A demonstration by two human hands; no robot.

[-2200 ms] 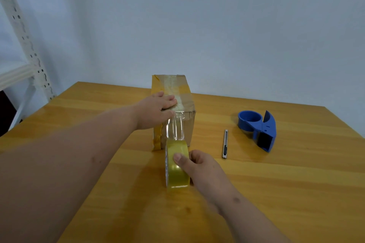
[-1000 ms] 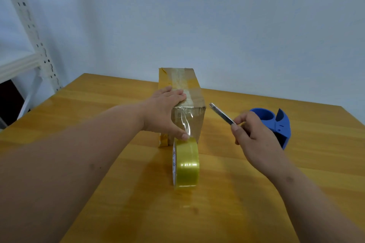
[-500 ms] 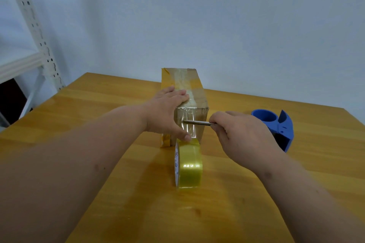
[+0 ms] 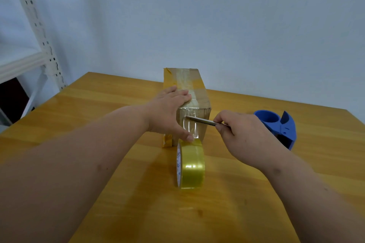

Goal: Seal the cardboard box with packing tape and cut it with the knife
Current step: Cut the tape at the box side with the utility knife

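Head view: tape roll point(image 4: 191, 163) upright on wooden table point(image 4: 118, 163); left hand point(image 4: 167, 112) flat on cardboard box point(image 4: 194, 92), thumb on roll; right hand point(image 4: 237, 130) pinching knife point(image 4: 201, 120), blade across the tape strip; blue dispenser point(image 4: 276, 126) right.

Pale blue wall point(image 4: 217, 16) behind wooden table point(image 4: 98, 108); white metal shelving point(image 4: 35, 31) left.

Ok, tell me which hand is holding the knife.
The right hand pinches the knife, blade across the clear tape on the box. The left hand just presses the box.
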